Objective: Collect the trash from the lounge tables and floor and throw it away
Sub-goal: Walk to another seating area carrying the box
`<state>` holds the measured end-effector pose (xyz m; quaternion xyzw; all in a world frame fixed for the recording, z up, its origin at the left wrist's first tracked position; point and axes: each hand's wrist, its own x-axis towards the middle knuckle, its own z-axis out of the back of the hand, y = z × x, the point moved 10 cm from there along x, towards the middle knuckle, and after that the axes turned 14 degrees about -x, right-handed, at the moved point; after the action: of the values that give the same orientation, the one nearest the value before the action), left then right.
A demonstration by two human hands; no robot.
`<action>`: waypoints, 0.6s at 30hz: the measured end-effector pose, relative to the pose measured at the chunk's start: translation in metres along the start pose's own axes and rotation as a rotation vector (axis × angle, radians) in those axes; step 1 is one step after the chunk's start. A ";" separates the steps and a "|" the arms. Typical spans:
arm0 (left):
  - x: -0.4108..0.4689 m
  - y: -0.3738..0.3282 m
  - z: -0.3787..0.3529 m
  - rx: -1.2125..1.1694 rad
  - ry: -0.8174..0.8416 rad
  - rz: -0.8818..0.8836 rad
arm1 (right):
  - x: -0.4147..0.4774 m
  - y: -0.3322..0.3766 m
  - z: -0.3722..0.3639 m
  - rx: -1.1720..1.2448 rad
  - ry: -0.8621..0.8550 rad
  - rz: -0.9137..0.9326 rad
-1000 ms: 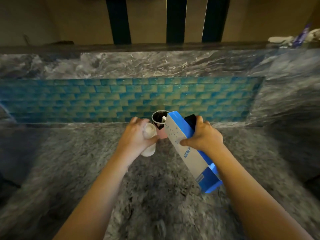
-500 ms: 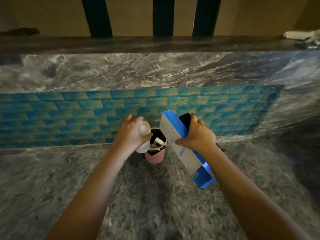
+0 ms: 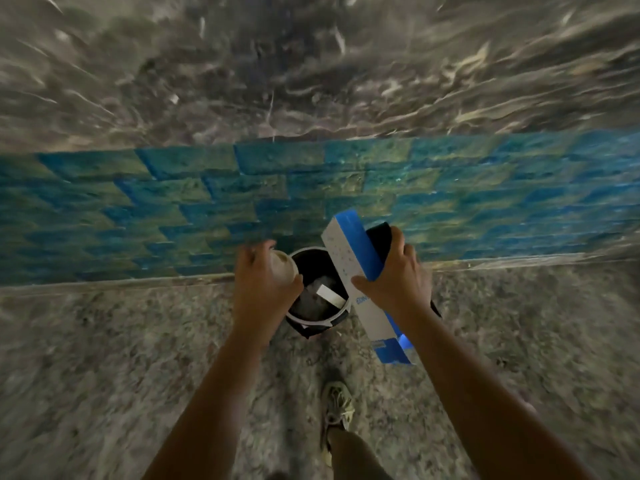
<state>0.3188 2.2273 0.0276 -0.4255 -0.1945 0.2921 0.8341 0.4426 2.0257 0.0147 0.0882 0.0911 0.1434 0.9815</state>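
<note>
A small round trash bin with a dark liner stands on the stone floor against the blue tiled wall, with paper scraps inside. My left hand grips a white cup just over the bin's left rim. My right hand holds a long white and blue box tilted above the bin's right side, together with a dark flat item behind the box.
The blue tiled wall with a grey marble band above it rises right behind the bin. Speckled stone floor spreads all around. My shoe stands just in front of the bin.
The view has dropped and closed in on the bin. Both hands have moved over its rim, the cup at the left, the box at the right.
</note>
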 end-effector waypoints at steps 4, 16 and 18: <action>0.059 0.070 -0.048 -0.006 -0.024 0.127 | 0.080 0.011 -0.066 0.002 -0.013 -0.017; 0.128 0.270 -0.203 -0.022 0.115 0.297 | 0.205 0.039 -0.309 -0.235 0.039 0.117; 0.130 0.290 -0.211 -0.010 0.131 0.323 | 0.213 0.047 -0.337 -0.292 0.077 0.156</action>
<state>0.4445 2.3215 -0.3203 -0.4733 -0.0701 0.3929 0.7853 0.5622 2.1831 -0.3344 -0.0543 0.0999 0.2342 0.9655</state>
